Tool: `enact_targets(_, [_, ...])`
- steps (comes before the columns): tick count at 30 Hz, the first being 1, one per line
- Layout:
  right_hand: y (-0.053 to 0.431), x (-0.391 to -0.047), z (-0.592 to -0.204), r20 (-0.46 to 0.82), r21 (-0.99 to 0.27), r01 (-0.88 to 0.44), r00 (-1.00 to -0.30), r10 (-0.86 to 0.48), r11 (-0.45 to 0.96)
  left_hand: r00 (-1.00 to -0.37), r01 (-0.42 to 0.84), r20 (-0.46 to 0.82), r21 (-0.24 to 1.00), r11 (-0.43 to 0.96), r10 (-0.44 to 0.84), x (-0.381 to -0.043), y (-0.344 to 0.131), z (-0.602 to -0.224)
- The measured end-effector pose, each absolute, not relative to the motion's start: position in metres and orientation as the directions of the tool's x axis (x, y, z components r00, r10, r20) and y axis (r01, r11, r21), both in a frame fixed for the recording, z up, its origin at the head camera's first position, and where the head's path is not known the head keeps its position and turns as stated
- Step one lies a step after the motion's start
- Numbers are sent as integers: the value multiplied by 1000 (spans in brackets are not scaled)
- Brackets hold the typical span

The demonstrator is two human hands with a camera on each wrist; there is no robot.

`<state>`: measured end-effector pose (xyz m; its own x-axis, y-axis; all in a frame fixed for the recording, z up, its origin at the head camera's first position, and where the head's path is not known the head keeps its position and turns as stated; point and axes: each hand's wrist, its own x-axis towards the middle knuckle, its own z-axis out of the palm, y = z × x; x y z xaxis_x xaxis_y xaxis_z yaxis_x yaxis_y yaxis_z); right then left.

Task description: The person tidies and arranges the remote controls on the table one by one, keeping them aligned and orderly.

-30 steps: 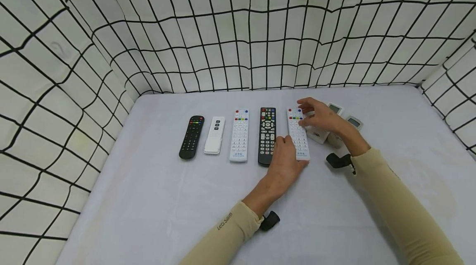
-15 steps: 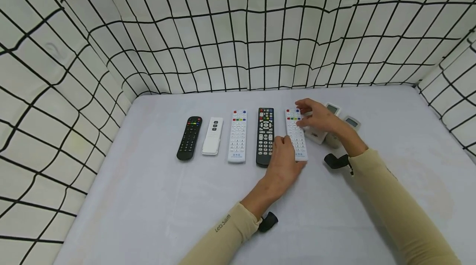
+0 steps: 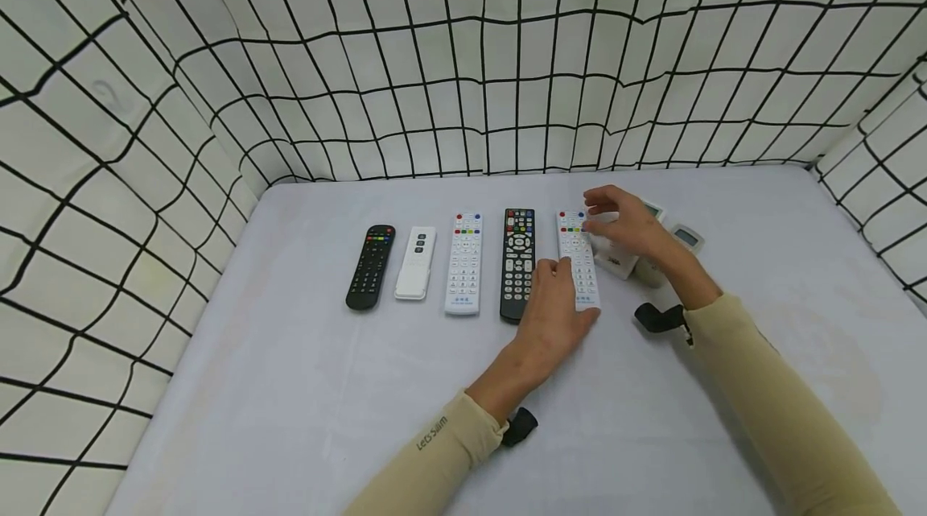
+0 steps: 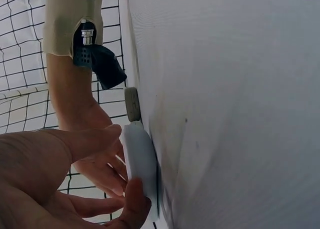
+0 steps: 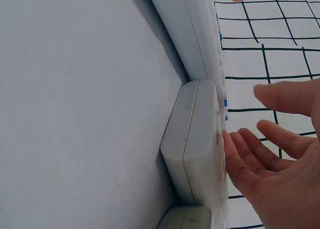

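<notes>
A white remote control with many buttons lies on the white table, at the right end of a spaced row. My left hand pinches its near end, the thumb at the right corner and the fingers along the left edge; the left wrist view shows this remote from its end. A black remote lies just left of those fingers. My right hand hovers by the white remote's far right side, its fingers apart and loosely bent, holding nothing. Partly beneath that hand lies a white remote with a display.
Further left lie another white many-button remote, a slim white remote with few buttons and a small black remote. A pale remote with a display is right of the right hand. Black netting borders the table.
The right hand has drawn slightly up and right, away from the white remote's far end. The left fingers have slid a little farther along its edge. The remotes stay in place.
</notes>
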<state>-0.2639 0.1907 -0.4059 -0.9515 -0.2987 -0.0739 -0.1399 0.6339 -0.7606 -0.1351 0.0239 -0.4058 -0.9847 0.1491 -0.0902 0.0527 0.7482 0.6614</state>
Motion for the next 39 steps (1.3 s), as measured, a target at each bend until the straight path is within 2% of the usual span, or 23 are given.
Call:
enact_targets(8, [204,-249,-398,49,-763,-174,-976,-212,622,-985,115,-28,635,764,171,-141,25,-400])
enact_targets(17, [217,-231,-391,55,-748,-124,-991,-125,652,-969,220,60,658,720,241,-159,26,-395])
enact_targets(23, [233,-227,-389,60,-738,-111,-993,-99,666,-963,221,35,674,705,269,-169,31,-392])
enact_targets(34, [262,-237,-397,51,-721,-61,-998,-35,691,-981,177,23,528,831,194,-177,49,-400])
enact_targets(39, [272,-242,-401,8,-710,-11,-1000,-8,704,-985,167,38,426,889,167,-179,56,-406])
